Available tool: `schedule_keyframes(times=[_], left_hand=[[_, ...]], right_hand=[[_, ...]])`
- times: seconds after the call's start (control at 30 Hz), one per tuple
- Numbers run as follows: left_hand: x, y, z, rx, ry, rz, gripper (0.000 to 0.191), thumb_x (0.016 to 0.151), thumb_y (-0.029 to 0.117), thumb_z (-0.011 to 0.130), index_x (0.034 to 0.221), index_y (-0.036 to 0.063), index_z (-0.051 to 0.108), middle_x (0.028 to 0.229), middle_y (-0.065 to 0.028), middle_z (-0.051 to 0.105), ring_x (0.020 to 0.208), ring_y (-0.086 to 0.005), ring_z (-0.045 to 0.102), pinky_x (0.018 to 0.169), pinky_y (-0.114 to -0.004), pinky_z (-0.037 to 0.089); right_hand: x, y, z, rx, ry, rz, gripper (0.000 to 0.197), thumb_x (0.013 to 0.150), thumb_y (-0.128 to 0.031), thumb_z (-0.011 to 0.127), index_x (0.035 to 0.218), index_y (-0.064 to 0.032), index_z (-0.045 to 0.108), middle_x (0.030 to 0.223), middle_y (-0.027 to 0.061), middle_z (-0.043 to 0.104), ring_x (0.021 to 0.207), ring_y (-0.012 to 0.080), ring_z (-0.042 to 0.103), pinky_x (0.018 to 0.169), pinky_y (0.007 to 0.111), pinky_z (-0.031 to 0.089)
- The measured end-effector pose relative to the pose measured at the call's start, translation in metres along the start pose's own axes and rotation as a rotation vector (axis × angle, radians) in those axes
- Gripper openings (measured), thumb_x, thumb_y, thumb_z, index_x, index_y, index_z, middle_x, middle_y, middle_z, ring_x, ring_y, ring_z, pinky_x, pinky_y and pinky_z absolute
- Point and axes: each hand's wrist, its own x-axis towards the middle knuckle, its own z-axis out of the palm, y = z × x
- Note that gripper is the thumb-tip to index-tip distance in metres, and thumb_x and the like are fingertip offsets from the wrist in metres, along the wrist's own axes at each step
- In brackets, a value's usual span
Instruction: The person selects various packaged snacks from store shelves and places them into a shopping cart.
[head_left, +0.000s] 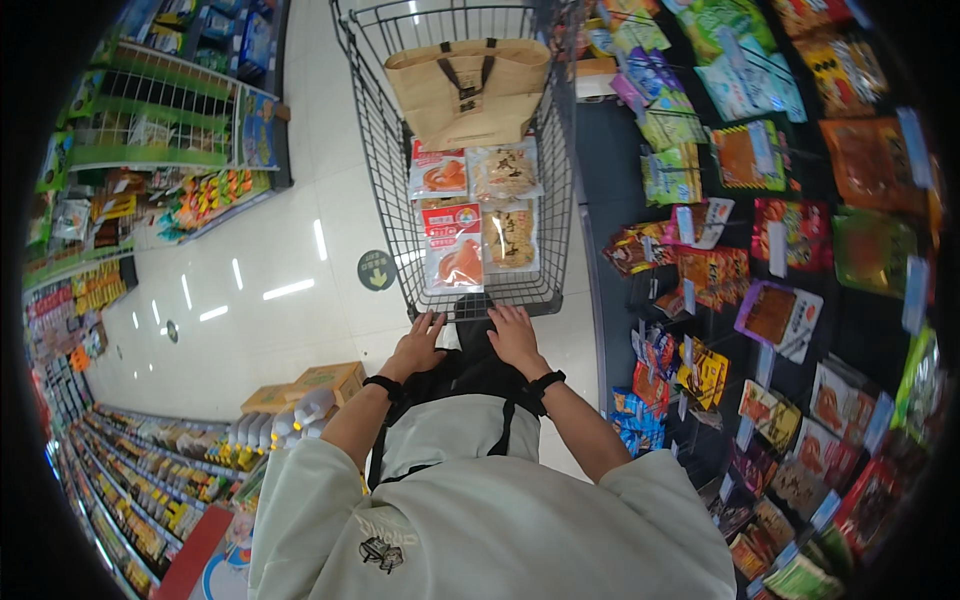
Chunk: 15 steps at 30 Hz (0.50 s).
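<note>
Before me stands a wire shopping cart (559, 225), its near end close to my body. My left hand (421, 343) reaches to the left part of the cart's near edge, fingertips at the rim. On the right side of that edge, my right hand (514, 334) is placed likewise, fingers spread a little. Whether either hand grips the edge I cannot tell. Inside the cart lie red-and-white food packets (454, 247) beside clear packets of pale food (511, 236). A tan bag with dark handles (480, 97) sits beyond them, covering part of the packets.
Hanging snack packets (750, 154) fill a dark display rack close on the right. To the left are a wire shelf (157, 112) and a tiled floor (300, 345) with a round arrow sticker (376, 270). Cardboard boxes (330, 379) and large jugs (313, 407) stand at lower left.
</note>
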Motion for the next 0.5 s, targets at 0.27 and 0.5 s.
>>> schedule_keyframes(times=[0.27, 0.5], left_hand=[[0.007, -0.026, 0.041, 0.038, 0.194, 0.162, 0.095, 0.071, 0.034, 0.073, 0.146, 0.0059, 0.021, 0.147, -0.0275, 0.019, 0.137, -0.0442, 0.017, 0.113, -0.045, 0.020], [0.013, -0.013, 0.045, 0.103, 0.139, 0.157, 0.097, 0.075, 0.026, 0.071, 0.148, 0.0084, 0.009, 0.150, -0.0276, 0.010, 0.139, -0.0431, 0.008, 0.114, -0.044, 0.017]], right_hand=[[-0.109, 0.027, 0.010, 0.564, 0.094, 0.491, 0.029, 0.090, -0.020, 0.055, 0.113, -0.0032, 0.058, 0.098, 0.0147, 0.066, 0.092, 0.0248, 0.063, 0.085, 0.033, 0.048], [-0.339, 0.069, 0.092, 0.748, 0.568, 0.942, 0.032, 0.088, -0.022, 0.059, 0.114, -0.0041, 0.061, 0.101, 0.0079, 0.067, 0.089, 0.0158, 0.063, 0.080, 0.028, 0.050]])
